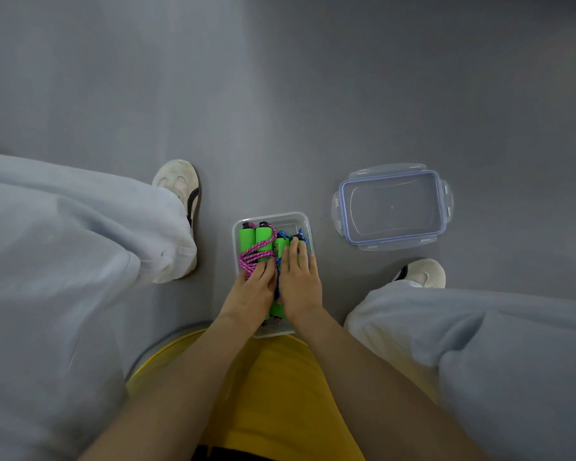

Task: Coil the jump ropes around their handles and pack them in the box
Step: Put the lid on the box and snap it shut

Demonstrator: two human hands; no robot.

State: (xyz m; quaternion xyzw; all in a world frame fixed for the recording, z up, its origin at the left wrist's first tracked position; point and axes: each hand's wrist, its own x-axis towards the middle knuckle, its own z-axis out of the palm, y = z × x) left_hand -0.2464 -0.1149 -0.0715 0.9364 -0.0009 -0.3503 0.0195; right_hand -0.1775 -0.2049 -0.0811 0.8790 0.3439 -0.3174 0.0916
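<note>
A clear plastic box (301, 218) sits on the grey floor between my feet. Inside on the left lies a pink jump rope (254, 253) coiled around its two green foam handles. To its right lies a blue jump rope (284, 235) wound round its own green handles. My left hand (251, 296) rests on the pink coil with its fingers bent over the rope. My right hand (300, 281) lies flat with straight fingers on the blue rope's handles, pressing them down. Both hands hide the near half of the box.
The box's clear lid (393, 207) with a blue seal and side clips lies upside down on the floor to the right. My shoes (180, 184) (421, 273) and light trouser legs flank the box. Grey floor stretches ahead.
</note>
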